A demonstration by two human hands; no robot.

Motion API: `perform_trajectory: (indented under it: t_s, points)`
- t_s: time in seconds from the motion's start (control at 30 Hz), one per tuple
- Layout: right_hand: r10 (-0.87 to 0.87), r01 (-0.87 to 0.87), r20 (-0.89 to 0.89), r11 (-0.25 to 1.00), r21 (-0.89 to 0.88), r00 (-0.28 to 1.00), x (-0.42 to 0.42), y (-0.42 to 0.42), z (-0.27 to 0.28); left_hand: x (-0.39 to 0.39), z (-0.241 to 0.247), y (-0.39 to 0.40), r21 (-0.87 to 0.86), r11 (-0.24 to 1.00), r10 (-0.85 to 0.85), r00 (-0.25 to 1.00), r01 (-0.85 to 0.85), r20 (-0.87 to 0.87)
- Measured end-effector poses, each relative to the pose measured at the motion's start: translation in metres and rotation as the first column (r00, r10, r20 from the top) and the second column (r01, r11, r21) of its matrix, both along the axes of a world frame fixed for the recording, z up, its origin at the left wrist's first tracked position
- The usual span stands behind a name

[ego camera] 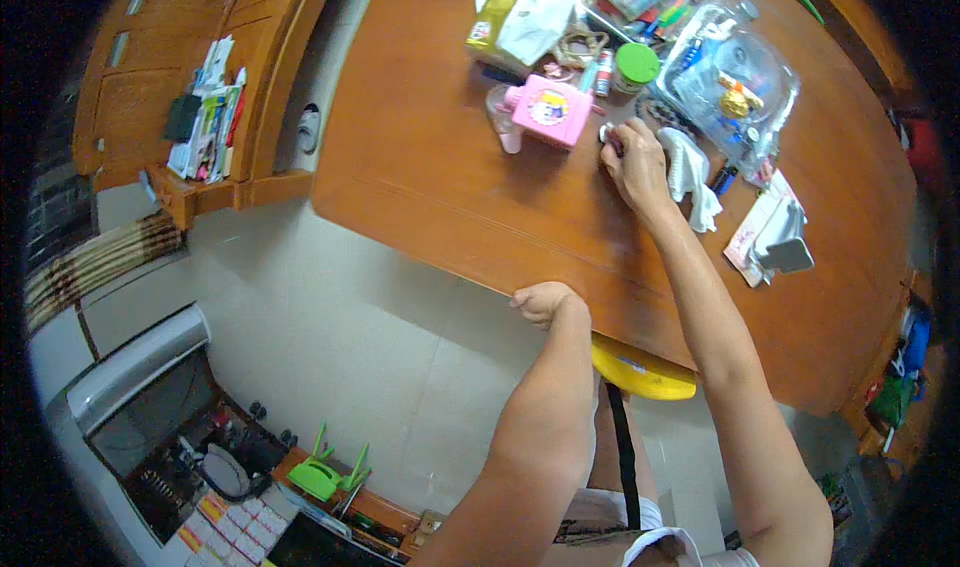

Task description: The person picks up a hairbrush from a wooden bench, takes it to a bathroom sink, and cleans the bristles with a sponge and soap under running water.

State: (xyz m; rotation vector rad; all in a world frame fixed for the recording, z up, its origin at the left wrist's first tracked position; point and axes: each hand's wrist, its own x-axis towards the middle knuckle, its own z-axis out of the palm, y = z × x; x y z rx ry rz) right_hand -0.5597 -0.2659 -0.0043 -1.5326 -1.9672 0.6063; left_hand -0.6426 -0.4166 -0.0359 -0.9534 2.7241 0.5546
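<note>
My right hand [637, 162] is over the wooden table [450, 169], its fingers closed on a small object [605, 133] with a white end. The fingers hide most of that object. To its left stands a pink plastic box [553, 111] with a picture on its front, beside a clear and pink scoop-like piece [507, 121]. A crumpled white cloth [688, 173] lies just right of my right wrist. At the table's near edge is my left hand [546, 302], with fingers curled. Whether it grips the edge or holds anything is hidden.
Further back are a green-lidded jar [636, 64], a glue stick [603, 72], a yellow box [495, 31] and clear plastic containers [750, 79]. A phone-like grey object [786, 256] lies at right. A yellow stool seat [645, 368] shows under the edge.
</note>
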Motion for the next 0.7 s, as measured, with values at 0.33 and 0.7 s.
perform_trajectory:
  t_s: [0.33,0.7]
  points:
    - [0.222,-0.231,-0.105,0.970,-0.079,0.969,-0.064,-0.065,0.007,-0.002,0.004,0.004,0.114,0.985,0.124,0.991,-0.129,0.046]
    - [0.341,-0.353,-0.107,0.927,-0.126,0.934,-0.110,-0.072,-0.009,0.005,0.009,0.004,0.106,0.994,0.009,0.987,-0.027,0.160]
